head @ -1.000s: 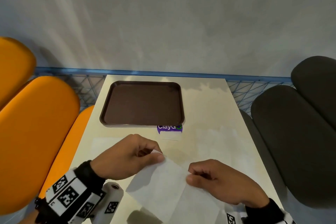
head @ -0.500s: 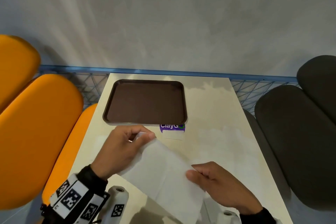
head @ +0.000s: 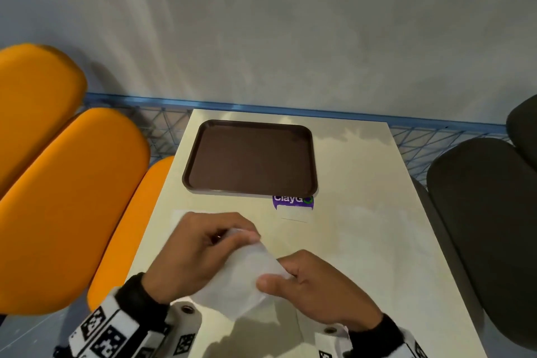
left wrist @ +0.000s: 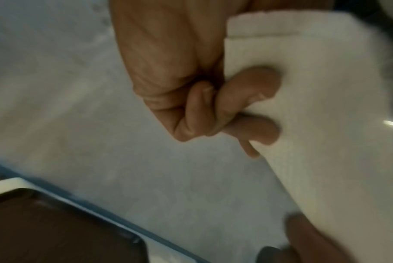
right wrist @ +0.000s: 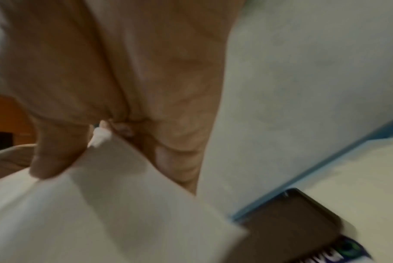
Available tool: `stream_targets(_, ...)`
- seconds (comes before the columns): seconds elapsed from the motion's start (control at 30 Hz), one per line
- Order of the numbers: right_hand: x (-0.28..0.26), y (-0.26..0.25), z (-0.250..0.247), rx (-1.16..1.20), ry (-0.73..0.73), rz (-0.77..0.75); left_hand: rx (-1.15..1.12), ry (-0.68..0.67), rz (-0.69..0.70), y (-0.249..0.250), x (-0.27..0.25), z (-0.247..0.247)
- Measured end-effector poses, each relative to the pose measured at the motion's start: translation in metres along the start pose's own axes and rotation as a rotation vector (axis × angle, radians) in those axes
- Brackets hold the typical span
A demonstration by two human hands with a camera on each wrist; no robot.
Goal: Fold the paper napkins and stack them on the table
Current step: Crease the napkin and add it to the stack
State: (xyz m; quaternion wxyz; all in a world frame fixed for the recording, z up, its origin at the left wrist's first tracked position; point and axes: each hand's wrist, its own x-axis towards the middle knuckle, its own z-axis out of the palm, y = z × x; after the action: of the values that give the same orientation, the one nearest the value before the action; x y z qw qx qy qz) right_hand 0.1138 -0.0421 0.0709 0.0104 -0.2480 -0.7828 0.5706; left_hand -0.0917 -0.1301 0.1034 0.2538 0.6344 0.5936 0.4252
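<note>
Above pale table [head: 363,183], napkin [head: 241,276] slanting far-left to near-right, pinched by left hand [head: 197,253] and right hand [head: 316,288].

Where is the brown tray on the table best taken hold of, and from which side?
Probably the brown tray by its raised rim, at the bare left edge, coming from the left: it lies flat, and the purple sticker touches its near right corner.

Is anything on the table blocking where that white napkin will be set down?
Nothing visible does. The white paper napkin is held over bare cream table; the brown plastic tray lies farther back.
</note>
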Motion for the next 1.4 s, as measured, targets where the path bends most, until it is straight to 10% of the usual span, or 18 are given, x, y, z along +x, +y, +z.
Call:
stream_targets(0.17, 0.016, 0.033, 0.008, 0.142, 0.136, 0.197, -0.102, 0.276, -0.326, -0.063, -0.026, -0.028)
stream_targets(0.37, 0.079, 0.059, 0.038, 0.299, 0.209, 0.358, -0.512, 0.036, -0.837, -0.133, -0.054, -0.024)
stream_targets(0.57, 0.154, 0.092, 0.060, 0.239, 0.413, 0.529, -0.310, 0.185, -1.032, -0.214, -0.048, -0.028)
stream_targets(1.0, 0.194, 0.107, 0.083, -0.339, 0.690, 0.608, 0.348, 0.259, -0.863, -0.270, -0.018, -0.018)
stream_targets(1.17, 0.218, 0.092, 0.120, -0.808, 0.434, 0.225, 0.611, -0.180, -0.435, -0.259, -0.014, 0.009)
stream_targets(1.4, 0.219, 0.142, 0.130, -0.897, 0.253, 0.389, 0.676, -0.500, -0.403, -0.299, -0.016, 0.013)
